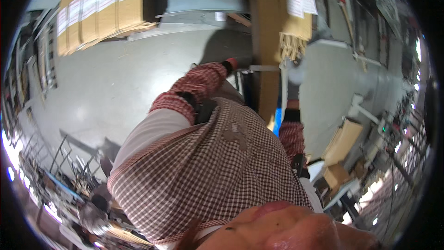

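Note:
My left hand reaches forward past a black cuff, beside the left edge of a long brown cardboard piece. Only a small part of this hand shows, and its fingers are hidden. On the other side of the cardboard is my right hand, partly seen above its black cuff. Its fingers are too unclear to make out. A pale metal bar crosses the cardboard between the two hands. Both forearms wear red checked sleeves. Something bright blue shows between the cardboard and my right sleeve.
Bundled flat cardboard with white labels stands at the front left. More labelled cardboard is ahead on the right. Grey floor lies to my left. Cartons and a metal stand are at the right; racks line the far right.

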{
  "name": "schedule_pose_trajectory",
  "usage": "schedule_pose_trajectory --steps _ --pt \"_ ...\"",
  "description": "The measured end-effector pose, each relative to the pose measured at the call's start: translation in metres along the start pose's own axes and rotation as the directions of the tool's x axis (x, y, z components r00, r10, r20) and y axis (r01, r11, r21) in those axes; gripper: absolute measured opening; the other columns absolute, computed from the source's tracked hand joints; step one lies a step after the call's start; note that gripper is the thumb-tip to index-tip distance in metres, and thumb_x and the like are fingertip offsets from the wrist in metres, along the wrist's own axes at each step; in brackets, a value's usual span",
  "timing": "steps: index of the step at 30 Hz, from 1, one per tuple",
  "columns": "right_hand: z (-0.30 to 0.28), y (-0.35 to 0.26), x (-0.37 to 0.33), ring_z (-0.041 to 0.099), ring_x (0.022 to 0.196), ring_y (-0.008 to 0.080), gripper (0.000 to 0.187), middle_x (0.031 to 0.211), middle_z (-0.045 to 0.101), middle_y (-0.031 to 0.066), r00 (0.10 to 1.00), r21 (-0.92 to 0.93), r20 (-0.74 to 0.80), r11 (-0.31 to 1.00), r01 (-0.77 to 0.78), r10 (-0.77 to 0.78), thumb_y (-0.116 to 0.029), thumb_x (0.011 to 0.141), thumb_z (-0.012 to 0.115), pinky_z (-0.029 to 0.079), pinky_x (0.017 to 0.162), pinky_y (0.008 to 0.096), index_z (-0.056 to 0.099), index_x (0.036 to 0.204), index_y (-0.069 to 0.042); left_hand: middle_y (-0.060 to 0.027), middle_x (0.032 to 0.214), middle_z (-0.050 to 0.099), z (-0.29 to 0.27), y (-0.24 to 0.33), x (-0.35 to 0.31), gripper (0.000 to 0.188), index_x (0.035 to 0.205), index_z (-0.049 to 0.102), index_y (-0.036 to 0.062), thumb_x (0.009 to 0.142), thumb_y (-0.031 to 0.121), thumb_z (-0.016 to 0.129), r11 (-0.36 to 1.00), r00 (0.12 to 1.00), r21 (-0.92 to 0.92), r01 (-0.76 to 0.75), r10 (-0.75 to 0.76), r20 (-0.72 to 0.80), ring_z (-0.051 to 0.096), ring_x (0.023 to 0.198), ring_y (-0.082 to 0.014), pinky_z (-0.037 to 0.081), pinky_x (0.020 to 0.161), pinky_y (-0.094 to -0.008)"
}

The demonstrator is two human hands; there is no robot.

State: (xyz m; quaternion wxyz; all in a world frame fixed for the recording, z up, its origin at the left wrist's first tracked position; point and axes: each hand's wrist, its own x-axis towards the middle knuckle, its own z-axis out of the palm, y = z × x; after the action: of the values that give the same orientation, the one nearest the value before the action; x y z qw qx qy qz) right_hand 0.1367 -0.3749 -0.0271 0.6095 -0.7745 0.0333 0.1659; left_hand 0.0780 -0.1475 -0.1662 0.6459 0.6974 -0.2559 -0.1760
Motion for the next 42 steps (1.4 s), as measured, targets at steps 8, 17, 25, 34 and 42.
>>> schedule_pose_trajectory --steps 8,17,25,34,42 --pt "0.105 -0.057 -0.107 0.042 0.115 0.0449 0.097 0.133 0.029 0.0284 0.935 -0.952 -0.181 0.293 -0.09 -0.303 -0.046 0.066 0.072 0.042 0.087 0.0476 0.025 0.139 -0.002 -0.0093 0.113 0.063 -0.024 0.079 -0.045 0.04 0.122 0.054 0.0045 0.091 0.03 0.056 0.835 0.91 0.399 0.379 -0.415 0.004 0.061 0.096 -0.0228 0.049 0.084 -0.0327" --pt "0.088 -0.042 -0.119 0.051 0.106 0.0326 0.064 0.113 0.049 0.0229 0.92 -0.871 -0.135 0.487 0.067 -0.367 -0.021 0.073 0.065 0.043 0.086 0.0433 0.039 0.126 0.004 -0.0126 0.083 0.066 0.023 0.174 0.044 0.03 0.097 0.063 0.012 0.074 0.032 0.064 0.967 0.977 0.243 0.073 -0.02 -0.214 0.063 0.076 -0.0329 0.05 0.066 -0.0387" --pt "0.016 -0.093 -0.07 0.057 0.092 0.0235 0.023 0.094 0.059 0.0103 0.897 -0.743 0.432 0.527 0.412 -0.092 -0.003 0.074 0.055 0.047 0.074 0.0373 0.054 0.096 -0.004 -0.0118 0.064 0.061 0.052 0.153 0.056 0.018 0.093 0.059 0.0126 0.082 0.026 0.056 0.729 0.965 0.636 0.254 -0.144 -0.221 0.062 0.057 -0.0303 0.046 0.051 -0.0454" --pt "-0.048 -0.024 0.021 0.063 0.074 0.0232 0.018 0.083 0.067 0.0141 0.631 -0.633 0.747 0.519 0.575 0.211 -0.015 0.083 0.056 0.048 0.065 0.0357 0.064 0.09 0.0 -0.0079 0.076 0.062 0.058 0.175 0.047 0.013 0.089 0.057 0.0097 0.078 0.017 0.057 0.793 0.905 0.579 0.189 0.089 -0.417 0.063 0.076 -0.0326 0.048 0.065 -0.0449" --pt "-0.085 0.042 0.046 0.05 0.113 0.0223 0.043 0.122 0.053 0.0142 0.801 -0.811 0.578 0.0 0.585 0.157 -0.02 0.088 0.05 0.04 0.096 0.031 0.045 0.128 -0.002 -0.0273 0.104 0.05 -0.048 0.192 0.044 0.081 0.121 0.045 -0.0061 0.074 0.057 0.064 0.819 0.407 -0.238 0.521 -0.484 -0.775 0.05 0.103 -0.032 0.042 0.085 -0.0461"
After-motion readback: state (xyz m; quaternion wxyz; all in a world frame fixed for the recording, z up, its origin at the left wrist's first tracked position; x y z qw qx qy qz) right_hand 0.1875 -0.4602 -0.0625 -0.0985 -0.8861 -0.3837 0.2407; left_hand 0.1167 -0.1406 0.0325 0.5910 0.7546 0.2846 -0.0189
